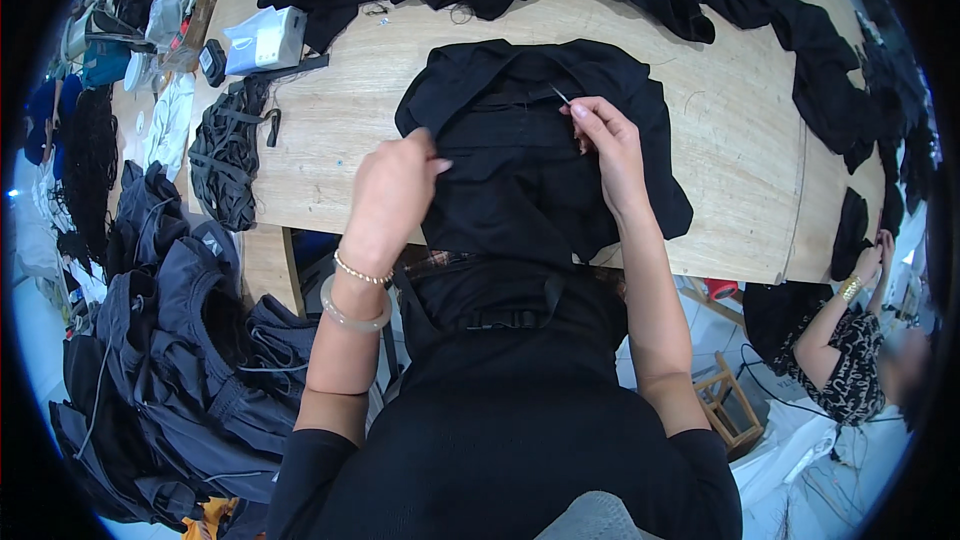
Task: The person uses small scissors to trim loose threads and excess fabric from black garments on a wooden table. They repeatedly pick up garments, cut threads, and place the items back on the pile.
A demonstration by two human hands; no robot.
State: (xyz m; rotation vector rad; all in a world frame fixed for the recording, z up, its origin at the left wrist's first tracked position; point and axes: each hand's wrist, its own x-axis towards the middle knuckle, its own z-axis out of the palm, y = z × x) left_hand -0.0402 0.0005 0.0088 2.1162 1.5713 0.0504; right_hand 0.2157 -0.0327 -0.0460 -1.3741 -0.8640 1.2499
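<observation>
Flanking black garment point(515, 190): strap bundle point(226, 160), dark cloth point(825, 75).

A soft, solid-black cloth garment point(545, 180) stands out against a broad, pale tan wooden table point(330, 140) with streaked grain; heaped fabric garments point(165, 330) show dark slate blue, a round, smooth bangle point(355, 321) milky beige, a co-worker's cloth top point(850, 368) white-on-black patterning.

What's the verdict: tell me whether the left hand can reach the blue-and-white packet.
Probably yes, with a stretch: the wooden tabletop between the left hand and the packet looks mostly free, with only a dark strap lying near it.
</observation>
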